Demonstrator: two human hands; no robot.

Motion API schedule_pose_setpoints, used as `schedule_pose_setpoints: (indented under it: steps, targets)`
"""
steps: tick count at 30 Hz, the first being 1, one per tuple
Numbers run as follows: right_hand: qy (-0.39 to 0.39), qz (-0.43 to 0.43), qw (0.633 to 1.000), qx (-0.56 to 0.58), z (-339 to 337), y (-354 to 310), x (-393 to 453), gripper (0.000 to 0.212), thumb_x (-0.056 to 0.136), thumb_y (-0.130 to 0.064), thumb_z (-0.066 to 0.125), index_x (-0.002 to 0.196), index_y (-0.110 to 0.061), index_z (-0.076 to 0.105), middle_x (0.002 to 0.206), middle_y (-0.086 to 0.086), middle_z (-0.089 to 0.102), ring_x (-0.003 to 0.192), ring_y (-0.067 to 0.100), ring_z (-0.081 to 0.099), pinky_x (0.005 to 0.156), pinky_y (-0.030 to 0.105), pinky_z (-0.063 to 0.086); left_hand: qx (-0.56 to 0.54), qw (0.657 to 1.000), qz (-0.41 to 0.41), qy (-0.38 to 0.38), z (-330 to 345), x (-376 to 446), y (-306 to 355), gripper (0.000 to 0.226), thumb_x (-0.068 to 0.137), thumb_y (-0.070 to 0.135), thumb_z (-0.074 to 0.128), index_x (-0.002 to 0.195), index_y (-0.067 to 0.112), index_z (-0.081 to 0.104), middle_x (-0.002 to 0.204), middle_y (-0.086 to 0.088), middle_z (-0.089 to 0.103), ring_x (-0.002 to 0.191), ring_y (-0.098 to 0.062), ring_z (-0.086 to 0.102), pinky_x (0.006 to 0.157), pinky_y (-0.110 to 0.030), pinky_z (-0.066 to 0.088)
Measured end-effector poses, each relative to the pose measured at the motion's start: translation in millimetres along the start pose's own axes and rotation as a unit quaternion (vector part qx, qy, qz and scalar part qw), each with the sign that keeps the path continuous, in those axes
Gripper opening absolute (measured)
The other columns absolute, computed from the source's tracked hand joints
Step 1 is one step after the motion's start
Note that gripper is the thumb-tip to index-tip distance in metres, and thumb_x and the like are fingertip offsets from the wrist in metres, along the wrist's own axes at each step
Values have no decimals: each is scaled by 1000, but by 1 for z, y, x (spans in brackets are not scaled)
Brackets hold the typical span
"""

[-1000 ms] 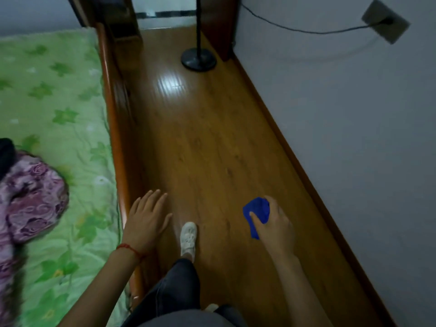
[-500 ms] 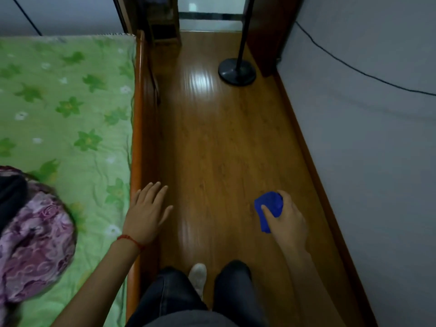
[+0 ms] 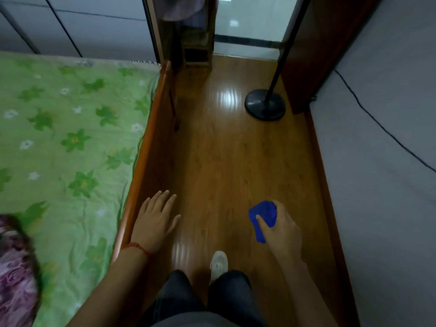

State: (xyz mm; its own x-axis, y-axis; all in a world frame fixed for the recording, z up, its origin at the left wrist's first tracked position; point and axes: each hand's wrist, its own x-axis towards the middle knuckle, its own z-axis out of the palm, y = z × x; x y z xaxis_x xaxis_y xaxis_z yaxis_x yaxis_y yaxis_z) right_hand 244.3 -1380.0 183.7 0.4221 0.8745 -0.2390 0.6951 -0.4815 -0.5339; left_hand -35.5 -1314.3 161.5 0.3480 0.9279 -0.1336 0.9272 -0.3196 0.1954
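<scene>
Purple blanket (image 3: 16, 274) has slid to the far left and more green sheet (image 3: 70, 149) shows, so I've walked on along the bed rail (image 3: 146, 152). Left hand (image 3: 154, 223) unchanged: fingers straight, spread, holding nothing, just beside the rail. White shoe (image 3: 219, 261) on the wood floor (image 3: 224, 161). Blue cloth (image 3: 263, 215) stays bunched in my right hand (image 3: 280, 232), thumb and fingers curled round it, above the floor. Stand base (image 3: 265, 105) is closer. Probably still carrying the cloth; no wiping yet.
</scene>
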Motion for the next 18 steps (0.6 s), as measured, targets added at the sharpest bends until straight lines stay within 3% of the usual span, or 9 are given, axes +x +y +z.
schedule_pose_setpoints:
  steps: [8,15,18]
  targets:
    - [-20,-41,999,-1,-8,-62,142,54,88,-35,56,135,-19,36,128,8,54,110,23,54,84,31,42,-24,999,-22,18,-24,132,-22,60,88,44,37,119,-2,61,120,-25,60,111,-43,56,87,-58,46]
    - [-29,-19,999,-14,11,-135,278,56,89,-38,54,138,-19,33,131,6,53,112,23,54,86,29,42,-19,1000,1,0,-33,278,-83,75,99,54,11,123,2,59,124,-20,58,117,-38,52,92,-54,44]
    - [-24,1,1000,8,12,-173,333,58,90,-37,54,140,-19,31,137,5,48,119,22,50,91,30,40,-26,999,21,16,-48,340,-106,76,99,54,9,121,2,61,123,-20,59,117,-36,51,94,-47,43]
